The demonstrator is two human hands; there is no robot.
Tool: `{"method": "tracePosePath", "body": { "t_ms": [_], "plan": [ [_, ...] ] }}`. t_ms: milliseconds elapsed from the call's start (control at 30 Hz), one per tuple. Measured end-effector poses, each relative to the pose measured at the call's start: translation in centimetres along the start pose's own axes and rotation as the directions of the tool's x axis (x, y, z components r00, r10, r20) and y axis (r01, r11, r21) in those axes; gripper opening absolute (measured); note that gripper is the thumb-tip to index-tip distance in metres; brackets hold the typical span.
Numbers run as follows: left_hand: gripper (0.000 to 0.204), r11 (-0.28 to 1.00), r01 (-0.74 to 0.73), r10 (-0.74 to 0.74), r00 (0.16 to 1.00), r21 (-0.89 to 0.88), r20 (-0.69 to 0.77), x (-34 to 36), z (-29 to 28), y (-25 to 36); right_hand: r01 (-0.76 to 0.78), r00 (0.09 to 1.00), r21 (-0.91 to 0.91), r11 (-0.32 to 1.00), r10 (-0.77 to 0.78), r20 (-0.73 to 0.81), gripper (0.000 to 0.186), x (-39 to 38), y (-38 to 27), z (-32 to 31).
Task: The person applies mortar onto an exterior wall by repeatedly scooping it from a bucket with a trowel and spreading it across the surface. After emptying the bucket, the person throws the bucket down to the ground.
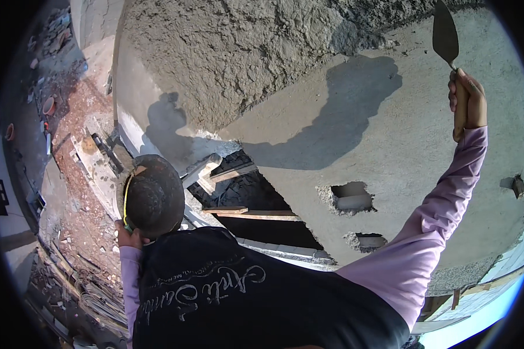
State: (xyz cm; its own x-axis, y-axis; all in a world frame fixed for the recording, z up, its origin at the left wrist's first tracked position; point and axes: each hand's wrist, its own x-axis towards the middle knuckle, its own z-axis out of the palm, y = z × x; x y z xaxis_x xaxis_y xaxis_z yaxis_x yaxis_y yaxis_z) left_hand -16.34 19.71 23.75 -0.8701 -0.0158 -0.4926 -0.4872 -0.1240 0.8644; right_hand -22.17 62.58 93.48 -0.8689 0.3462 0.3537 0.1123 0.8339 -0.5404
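My right hand [468, 99] is raised at the upper right, closed round the wooden handle of a pointed metal trowel [445, 32], blade upward against the grey wall. My left hand [128, 232] grips the rim of a dark, round, cement-stained bowl [154, 195] at the lower left; the bottom of it shows dark grey. In front of me the wall has a band of rough, lumpy wet mortar [239, 58] at the top and smoother plaster [419, 151] below, crossed by my shadow.
A large dark opening with wooden boards [247, 214] and two small holes [352, 198] break the wall. At left, far below, lie a rubble-strewn reddish ground [64, 192], buckets [49, 106], coiled rods or cables [96, 302] and a pale plank [96, 163].
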Motion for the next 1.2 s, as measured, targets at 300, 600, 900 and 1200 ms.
{"method": "tracePosePath", "body": {
  "t_ms": [300,600,900,1200],
  "plan": [
    [0.042,0.999,0.042,-0.04,0.993,-0.009,0.11,1.1,1.7,0.3,-0.202,0.93,-0.165,0.965,0.242,0.278,0.028,-2.7,13.2,22.5],
    [0.047,0.993,0.025,-0.041,0.99,0.116,0.134,0.7,2.1,0.3,-0.065,0.994,-0.11,0.992,0.074,0.077,0.027,-0.7,11.6,22.5],
    [0.055,0.991,0.067,-0.086,0.984,0.119,0.158,0.3,2.9,0.9,0.317,0.88,-0.948,0.015,-0.377,0.288,0.024,1.8,7.6,20.8],
    [0.055,0.985,0.036,-0.062,0.986,0.169,0.154,0.2,3.7,1.7,0.375,0.62,-0.867,-0.328,-0.606,0.498,0.039,15.8,11.8,13.3]
  ]
}}
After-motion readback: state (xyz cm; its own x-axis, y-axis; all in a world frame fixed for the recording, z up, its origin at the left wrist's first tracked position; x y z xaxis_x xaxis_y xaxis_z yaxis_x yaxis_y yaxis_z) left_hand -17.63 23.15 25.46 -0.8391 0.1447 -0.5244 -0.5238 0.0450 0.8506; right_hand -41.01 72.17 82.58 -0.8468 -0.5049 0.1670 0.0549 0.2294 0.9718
